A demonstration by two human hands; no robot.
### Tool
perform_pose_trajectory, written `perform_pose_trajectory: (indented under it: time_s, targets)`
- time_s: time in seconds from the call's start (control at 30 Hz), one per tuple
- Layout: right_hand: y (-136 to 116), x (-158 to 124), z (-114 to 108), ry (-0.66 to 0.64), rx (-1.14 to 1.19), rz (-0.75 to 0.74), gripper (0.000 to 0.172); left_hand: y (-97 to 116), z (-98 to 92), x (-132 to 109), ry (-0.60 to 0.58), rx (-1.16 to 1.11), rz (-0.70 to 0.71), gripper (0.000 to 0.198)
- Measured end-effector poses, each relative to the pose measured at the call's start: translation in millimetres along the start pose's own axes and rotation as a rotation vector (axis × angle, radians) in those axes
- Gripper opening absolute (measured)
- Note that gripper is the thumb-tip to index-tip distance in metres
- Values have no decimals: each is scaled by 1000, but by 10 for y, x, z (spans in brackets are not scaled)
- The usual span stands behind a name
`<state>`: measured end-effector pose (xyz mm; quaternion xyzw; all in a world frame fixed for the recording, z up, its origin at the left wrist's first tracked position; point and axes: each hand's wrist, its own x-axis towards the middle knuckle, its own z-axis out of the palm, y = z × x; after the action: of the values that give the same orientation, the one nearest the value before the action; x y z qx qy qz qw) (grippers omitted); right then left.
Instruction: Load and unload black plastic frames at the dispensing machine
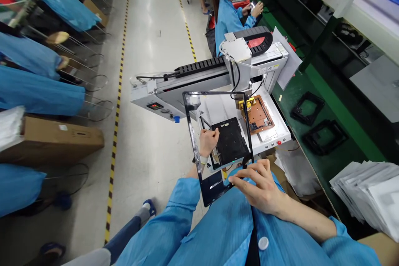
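Observation:
My right hand [264,187] grips a clear glass panel with a black border [213,193] by its lower right corner. The panel is held tilted in front of my body. Seen through its clear middle, my left hand [208,142] is closed at the left side of a flat black plate [230,141]; what its fingers hold, if anything, is hidden. The plate lies at the front of a white benchtop machine [187,87]. On the machine's bed, right of the plate, is a brown fixture [264,112] with a yellow-metal part over it.
Two black frames [324,137] lie on the green bench [307,118] to the right, behind a stack of white sheets [370,195]. A co-worker in blue [229,25] handles something beyond the machine. Left of the aisle are stools and a cardboard box [62,141].

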<state>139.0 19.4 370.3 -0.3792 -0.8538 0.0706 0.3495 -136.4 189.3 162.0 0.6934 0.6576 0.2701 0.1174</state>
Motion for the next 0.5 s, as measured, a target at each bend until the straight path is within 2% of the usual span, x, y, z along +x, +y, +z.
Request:
perform_pose_trajectory:
  time_s: [0.3, 0.5]
  targets:
    - [-27, 38, -38, 52, 26, -8, 35, 14, -22, -2, -2, 8, 8, 63]
    - [-37, -7, -20, 10, 19, -3, 36, 5, -38, -14, 5, 5, 13, 62]
